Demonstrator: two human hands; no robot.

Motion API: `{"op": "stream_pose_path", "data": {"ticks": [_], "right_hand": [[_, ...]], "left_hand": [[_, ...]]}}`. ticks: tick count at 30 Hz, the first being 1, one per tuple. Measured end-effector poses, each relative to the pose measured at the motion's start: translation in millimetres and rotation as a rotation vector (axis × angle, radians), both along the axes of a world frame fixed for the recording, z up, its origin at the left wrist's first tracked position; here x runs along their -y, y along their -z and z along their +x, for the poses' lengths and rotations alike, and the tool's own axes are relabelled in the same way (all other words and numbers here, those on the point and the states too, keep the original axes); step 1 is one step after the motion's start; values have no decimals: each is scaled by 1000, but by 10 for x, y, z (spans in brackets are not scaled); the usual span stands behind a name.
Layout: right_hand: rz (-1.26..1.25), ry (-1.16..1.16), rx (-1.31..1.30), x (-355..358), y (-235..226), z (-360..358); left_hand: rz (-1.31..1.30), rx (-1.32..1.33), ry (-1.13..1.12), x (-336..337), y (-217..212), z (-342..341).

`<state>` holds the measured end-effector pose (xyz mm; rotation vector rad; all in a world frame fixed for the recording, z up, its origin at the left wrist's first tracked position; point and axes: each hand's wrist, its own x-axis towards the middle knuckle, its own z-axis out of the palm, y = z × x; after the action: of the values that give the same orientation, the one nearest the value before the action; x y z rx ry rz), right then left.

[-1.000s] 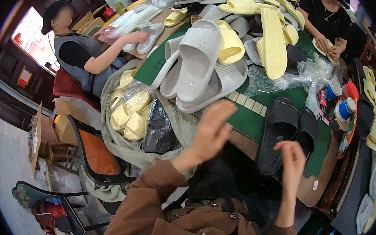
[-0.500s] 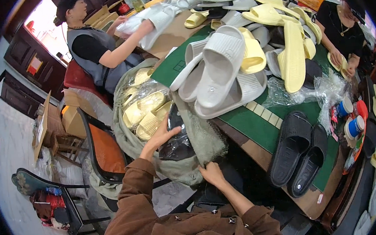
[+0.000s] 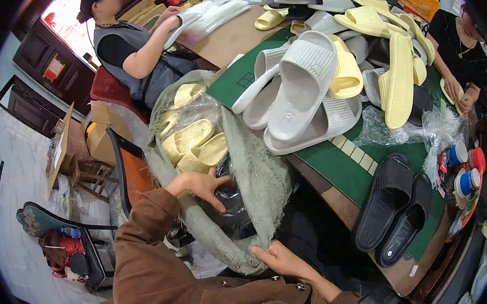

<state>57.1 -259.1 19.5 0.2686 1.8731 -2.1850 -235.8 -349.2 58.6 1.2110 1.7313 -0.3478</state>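
My left hand [image 3: 200, 188] is open, thumb and fingers spread, over the mouth of a grey-green woven sack [image 3: 260, 176]. Beneath its fingers lies a dark slipper bundle in clear plastic [image 3: 233, 203], mostly hidden by the hand and the sack. My right hand [image 3: 279, 260] pinches the near rim of the sack and holds it out. Farther inside the sack lie several yellow slippers [image 3: 188, 140], some under clear film.
Beside the sack, a table with a green mat [image 3: 326, 165] carries grey slippers [image 3: 301, 87], yellow slippers [image 3: 396, 91] and a black pair [image 3: 385, 204]. Co-workers handle slippers at far left and right. A chair with an orange seat [image 3: 139, 169] stands left of the sack.
My left hand has let go of the dark plastic-wrapped bundle, which has sunk lower in the sack; the fingers have spread. My right hand still grips the rim. The seated co-worker's hands have shifted.
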Motion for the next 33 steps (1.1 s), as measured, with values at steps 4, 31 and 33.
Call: {"op": "stream_pose_path", "data": {"ticks": [4, 31, 33], "right_hand": [[-168, 285, -85, 104, 147, 42], [280, 83, -43, -237, 26, 114], [230, 115, -61, -288, -35, 152]], "left_hand": [[90, -95, 10, 35, 213, 174], [804, -713, -40, -953, 1492, -109], [800, -688, -46, -1061, 1581, 68]]}}
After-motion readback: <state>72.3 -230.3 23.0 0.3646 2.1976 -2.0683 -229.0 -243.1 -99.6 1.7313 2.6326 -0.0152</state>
